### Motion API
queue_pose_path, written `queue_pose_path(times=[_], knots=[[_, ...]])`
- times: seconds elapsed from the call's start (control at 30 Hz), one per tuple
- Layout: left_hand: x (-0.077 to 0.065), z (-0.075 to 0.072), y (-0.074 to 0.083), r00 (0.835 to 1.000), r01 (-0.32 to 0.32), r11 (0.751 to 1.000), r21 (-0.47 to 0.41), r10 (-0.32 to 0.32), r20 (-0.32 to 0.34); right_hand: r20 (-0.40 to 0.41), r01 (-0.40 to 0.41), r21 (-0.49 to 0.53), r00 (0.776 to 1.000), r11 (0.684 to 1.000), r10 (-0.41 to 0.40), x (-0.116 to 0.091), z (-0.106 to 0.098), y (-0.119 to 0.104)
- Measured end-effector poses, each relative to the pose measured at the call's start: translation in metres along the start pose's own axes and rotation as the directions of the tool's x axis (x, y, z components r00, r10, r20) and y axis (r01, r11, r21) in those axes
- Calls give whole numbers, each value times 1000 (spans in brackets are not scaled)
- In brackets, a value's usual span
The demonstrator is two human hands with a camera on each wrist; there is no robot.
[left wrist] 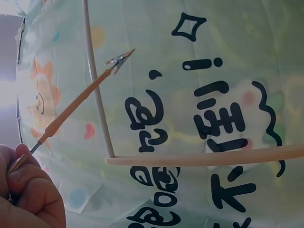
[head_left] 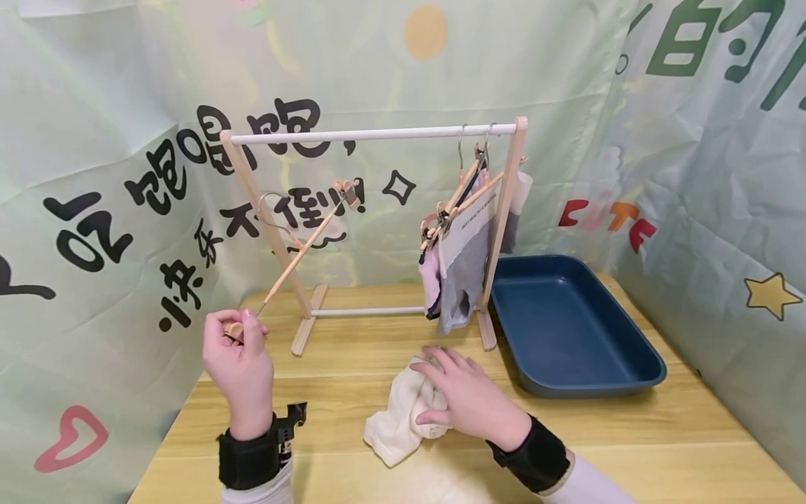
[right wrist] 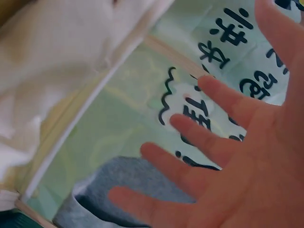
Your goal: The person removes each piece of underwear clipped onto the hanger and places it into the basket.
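My left hand (head_left: 241, 367) pinches one clip end of a wooden clip hanger (head_left: 301, 253), held up slantwise left of the rack's middle. The metal hook and the far clip point away from the hand, and no cloth hangs from that clip. In the left wrist view the fingers curl round the near end of the hanger (left wrist: 71, 105). Over a crumpled cream-white cloth (head_left: 399, 413) on the table, my right hand (head_left: 472, 402) is spread. The right wrist view shows its fingers (right wrist: 216, 137) apart, with part of the cloth (right wrist: 52, 61) close by; contact is hard to tell.
A small garment rack with a white top bar (head_left: 371, 134) stands at the back. Several hangers with grey, white and pink clothes (head_left: 469, 259) crowd its right end. A dark blue tray (head_left: 585, 387) sits to the right. Printed curtains enclose the wooden table (head_left: 334, 420).
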State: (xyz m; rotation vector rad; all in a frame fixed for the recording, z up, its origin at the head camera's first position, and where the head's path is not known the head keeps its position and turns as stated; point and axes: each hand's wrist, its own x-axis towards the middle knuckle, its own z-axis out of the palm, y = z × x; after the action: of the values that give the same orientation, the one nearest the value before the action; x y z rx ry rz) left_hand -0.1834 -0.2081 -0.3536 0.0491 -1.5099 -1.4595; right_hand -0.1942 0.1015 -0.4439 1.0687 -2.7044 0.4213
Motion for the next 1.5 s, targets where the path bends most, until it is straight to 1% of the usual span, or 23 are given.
queue_pose_path(times=[0.2,0.37,0.47,0.7,0.83,1.03,1.13,1.23,1.5], knots=[[0,2,2,1000,-24,1000,2,24,12,77,-75,36,994,997,72,-1,12,2],[-1,3,2,999,-29,999,14,29,26,100,-100,40,990,994,96,0,18,5],[-2,3,1,999,-30,999,24,29,30,137,-117,56,985,992,109,0,21,7],[-3,4,1,999,-11,999,38,9,41,245,-162,79,960,984,138,2,27,13],[-4,5,0,999,-18,999,32,17,42,291,-185,96,945,978,150,3,29,15],[-3,5,0,999,-29,999,46,28,36,347,-211,139,925,968,152,7,32,18],[-3,5,0,999,-27,998,48,26,36,366,-218,164,919,962,146,7,35,20],[-3,6,-1,999,-28,999,40,27,38,374,-213,165,917,963,139,7,37,20],[-3,6,-3,998,-48,998,32,46,45,366,-155,83,924,984,115,6,38,19]])
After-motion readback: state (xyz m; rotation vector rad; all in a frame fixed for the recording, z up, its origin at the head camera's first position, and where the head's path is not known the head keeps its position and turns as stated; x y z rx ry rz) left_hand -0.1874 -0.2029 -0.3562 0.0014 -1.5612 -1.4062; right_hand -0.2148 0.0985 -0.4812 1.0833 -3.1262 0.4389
